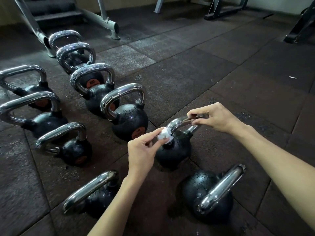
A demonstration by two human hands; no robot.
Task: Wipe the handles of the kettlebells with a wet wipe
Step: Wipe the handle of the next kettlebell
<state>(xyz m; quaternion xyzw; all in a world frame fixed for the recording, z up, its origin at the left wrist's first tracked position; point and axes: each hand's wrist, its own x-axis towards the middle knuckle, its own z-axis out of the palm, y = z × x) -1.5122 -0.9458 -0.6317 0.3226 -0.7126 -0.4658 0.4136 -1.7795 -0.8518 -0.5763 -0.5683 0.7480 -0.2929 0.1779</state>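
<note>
Closest to me, two black kettlebells lie on the rubber floor (213,79), one (95,193) by my left forearm and one (209,193) under my right, their chrome handles pointing up toward me.

Just beyond them stands the small kettlebell (173,150) I am working on, my landmark for everything else. My left hand (141,150) is pinched around a crumpled white wet wipe (164,135), pressing it against the near leg of the chrome handle (177,123), right where that leg meets the black ball. My right hand (216,118) sits on the far side of the same handle, thumb and fingers closed on its top bar. So both hands are on the one handle, a little apart, with the wipe at the lower left end and the bare grip at the upper right.

Left of this kettlebell another small one (75,149) stands upright. Behind it a row of larger kettlebells (129,121) runs away to the upper left, with a second row (44,120) further left. Beyond the rows a grey metal frame (102,19) rests on the floor.
</note>
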